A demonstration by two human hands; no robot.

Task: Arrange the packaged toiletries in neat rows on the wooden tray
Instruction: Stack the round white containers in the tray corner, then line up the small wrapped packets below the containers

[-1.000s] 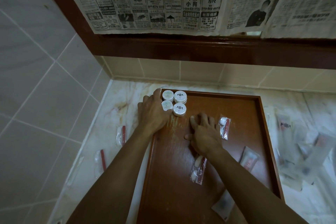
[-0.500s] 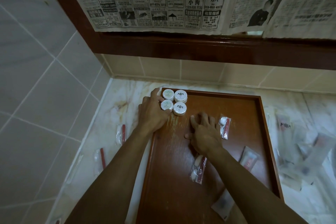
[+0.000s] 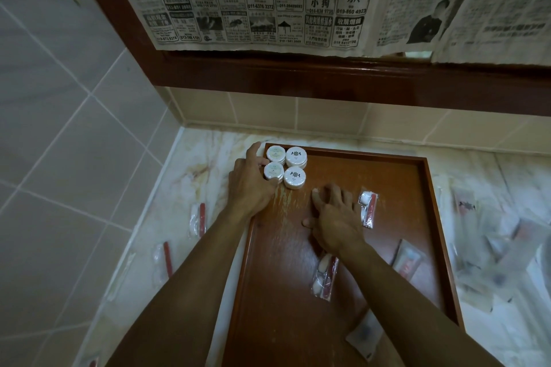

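1. Since the earlier frames, the lower-left of the four round white soap packs [image 3: 286, 167] has been drawn level with its neighbour, so a tidy two-by-two block is now formed in the upper left corner of the wooden tray [image 3: 423, 217].
2. The left hand [image 3: 253, 185] is placed at the tray's upper left edge, and its curled fingers are closed as a grip against the left side of the lower-left pack [image 3: 273, 171].
3. The right hand [image 3: 335, 217] is laid on the tray floor near the middle of the frame; its fingers are spread apart and slightly bent, and nothing is held.
4. A clear sachet with a red stick [image 3: 368, 208] is seen just right of the right hand.
5. A second sachet [image 3: 323, 275] is seen below the right wrist, and a flat packet [image 3: 408, 259] lies further right on the tray.
6. More sachets [image 3: 198, 219] are scattered on the marble counter [image 3: 190, 176] at the left, and a blurred heap of packets [image 3: 507, 247] lies at the right.
7. Newspaper sheets [image 3: 268, 0] are hung across the top of the frame.
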